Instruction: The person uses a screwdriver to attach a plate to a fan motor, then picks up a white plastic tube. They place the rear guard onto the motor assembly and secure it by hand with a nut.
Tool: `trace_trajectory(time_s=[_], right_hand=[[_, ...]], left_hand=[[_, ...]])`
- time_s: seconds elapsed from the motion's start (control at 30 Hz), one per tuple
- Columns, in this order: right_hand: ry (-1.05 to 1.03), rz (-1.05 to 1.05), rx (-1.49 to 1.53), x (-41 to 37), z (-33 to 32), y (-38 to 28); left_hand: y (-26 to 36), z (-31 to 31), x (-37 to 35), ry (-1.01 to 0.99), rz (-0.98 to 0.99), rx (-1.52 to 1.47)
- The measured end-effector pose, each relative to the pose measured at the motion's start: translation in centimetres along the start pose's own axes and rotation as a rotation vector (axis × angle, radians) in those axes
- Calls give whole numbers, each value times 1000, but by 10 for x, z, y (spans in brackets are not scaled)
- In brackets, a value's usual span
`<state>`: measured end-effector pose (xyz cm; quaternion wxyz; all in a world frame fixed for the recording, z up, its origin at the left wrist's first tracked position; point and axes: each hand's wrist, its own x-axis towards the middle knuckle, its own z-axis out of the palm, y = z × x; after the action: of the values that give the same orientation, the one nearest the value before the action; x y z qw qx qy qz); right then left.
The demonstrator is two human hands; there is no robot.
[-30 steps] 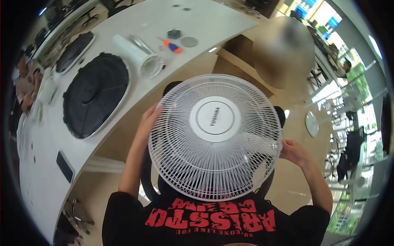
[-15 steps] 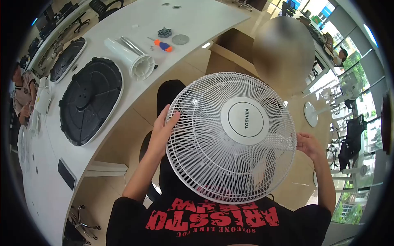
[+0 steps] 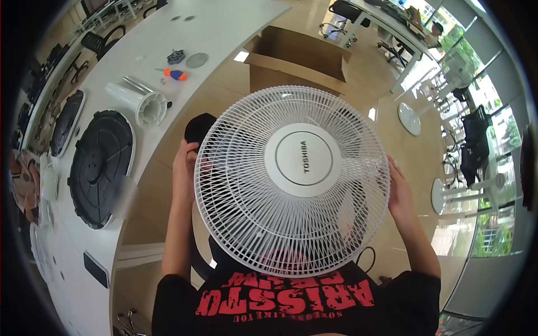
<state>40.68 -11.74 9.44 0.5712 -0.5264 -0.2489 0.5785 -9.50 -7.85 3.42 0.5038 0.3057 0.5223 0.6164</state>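
A round white fan grille (image 3: 241, 224) with a TOSHIBA centre disc (image 3: 303, 160) is held up in front of my chest, its front toward the camera. My left hand (image 3: 188, 168) grips its left rim, fingers partly behind the edge. On the right rim my right hand (image 3: 397, 187) is closed round the edge, with some fingers hidden behind the wires. Blades show faintly through the grille.
On the white table (image 3: 224, 33) at left lie a black round base (image 3: 103, 168), a white tube (image 3: 137, 101), a screwdriver (image 3: 175, 74), a dark knob (image 3: 175, 56) and a phone (image 3: 96, 270). Beyond the grille stands an open cardboard box (image 3: 297, 73). A co-worker (image 3: 25, 182) is at far left.
The view has turned, so the table and box sit further left. The grille has shifted left and turned to face the camera more squarely. My left hand has moved to its upper left rim.
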Motion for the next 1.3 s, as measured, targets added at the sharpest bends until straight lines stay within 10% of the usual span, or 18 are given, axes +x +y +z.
trace_trajectory(time_s=[0.17,0.33,0.47,0.63,0.7,0.73,0.93,1.0,1.17,1.3], right_hand=[[60,-85,-42,-7,11,7],[63,-157,-51,-2,24,17],[23,-200,85,10,30,28],[40,-238,67,2,57,36],[-9,-312,63,9,59,50],[-25,-351,11,13,58,57],[58,-489,-197,-4,88,83],[87,-408,-207,-3,79,94],[-40,-406,-60,-8,76,89],[-155,-365,-126,-4,63,89]], left_hand=[[24,16,10,231,413,911],[17,31,20,-46,-127,-201],[-20,-10,82,-327,-23,359],[12,16,162,-393,-389,1075],[-1,29,182,-443,-203,1304],[-8,44,185,-420,21,1364],[-92,83,310,-960,-278,1005],[-108,96,318,-1005,-48,1039],[-34,121,280,-810,-433,1169],[-57,144,307,-668,-303,1530]])
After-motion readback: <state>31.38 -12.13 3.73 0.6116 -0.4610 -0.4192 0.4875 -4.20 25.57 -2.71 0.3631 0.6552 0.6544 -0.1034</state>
